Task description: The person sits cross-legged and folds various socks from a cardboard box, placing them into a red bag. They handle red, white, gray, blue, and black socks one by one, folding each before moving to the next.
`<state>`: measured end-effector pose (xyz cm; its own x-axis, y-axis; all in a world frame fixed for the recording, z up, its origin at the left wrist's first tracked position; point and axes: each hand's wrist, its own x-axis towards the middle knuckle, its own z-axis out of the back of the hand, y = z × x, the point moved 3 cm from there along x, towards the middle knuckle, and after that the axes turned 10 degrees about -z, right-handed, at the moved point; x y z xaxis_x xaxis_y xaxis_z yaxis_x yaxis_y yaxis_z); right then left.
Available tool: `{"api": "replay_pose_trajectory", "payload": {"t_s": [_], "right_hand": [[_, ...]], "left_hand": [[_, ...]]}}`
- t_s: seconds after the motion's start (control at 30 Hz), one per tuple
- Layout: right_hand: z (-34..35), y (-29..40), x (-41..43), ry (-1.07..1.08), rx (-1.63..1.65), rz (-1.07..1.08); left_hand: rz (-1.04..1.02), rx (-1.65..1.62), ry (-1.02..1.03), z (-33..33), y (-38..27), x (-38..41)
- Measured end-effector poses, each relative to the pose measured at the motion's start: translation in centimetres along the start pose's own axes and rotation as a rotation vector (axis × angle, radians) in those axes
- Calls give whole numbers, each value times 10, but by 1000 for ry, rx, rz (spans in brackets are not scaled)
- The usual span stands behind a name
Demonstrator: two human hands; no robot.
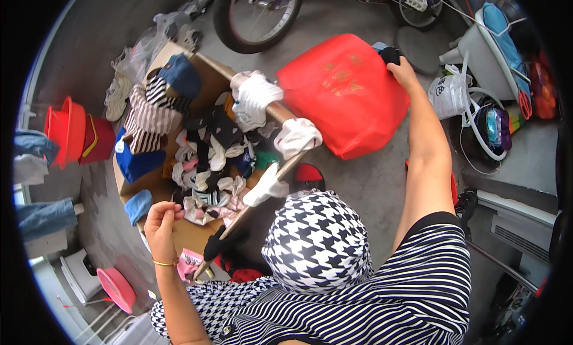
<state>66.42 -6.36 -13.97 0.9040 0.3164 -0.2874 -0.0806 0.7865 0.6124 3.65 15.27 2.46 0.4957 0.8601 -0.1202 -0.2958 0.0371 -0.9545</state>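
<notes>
My right hand (405,72) grips a bunched black cloth (390,55), possibly a sock, at the upper right edge of a red bag (342,99) with gold printing. A bit of light blue cloth (379,45) shows beside it. My left hand (162,222) is raised over the near left side of an open cardboard box (188,237). Its fingers are curled together; whether they pinch anything cannot be told. In the box lies a heap of socks and small clothes (215,166). White socks (297,137) and a black sock (219,244) hang over its right rim.
Striped cloths (152,110) and blue cloths (139,161) cover the box's left rim. A bicycle wheel (257,18) stands beyond. Red buckets (65,132) and a pink basin (116,289) are at left; a white tub (488,54) and plastic bag (450,94) stand at right.
</notes>
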Motion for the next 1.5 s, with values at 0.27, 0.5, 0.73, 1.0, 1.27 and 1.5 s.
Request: {"api": "replay_pose_trajectory", "payload": {"t_s": [0.27, 0.5, 0.73, 1.0, 1.27, 1.5], "right_hand": [[-19, 64, -111, 888, 260, -58], [-60, 102, -202, 730, -261, 526], [-53, 109, -218, 719, -263, 437], [-29, 65, -40, 257, 79, 154], [-77, -19, 83, -147, -543, 21], [-94, -59, 69, -345, -418, 168]], "left_hand": [[-363, 123, 312, -128, -65, 63], [-984, 666, 741, -316, -93, 121], [-620, 1407, 871, -367, -57, 156], [-809, 1221, 830, -309, -44, 155], [-885, 1107, 774, -290, -47, 147], [-891, 1039, 753, -293, -47, 147]]}}
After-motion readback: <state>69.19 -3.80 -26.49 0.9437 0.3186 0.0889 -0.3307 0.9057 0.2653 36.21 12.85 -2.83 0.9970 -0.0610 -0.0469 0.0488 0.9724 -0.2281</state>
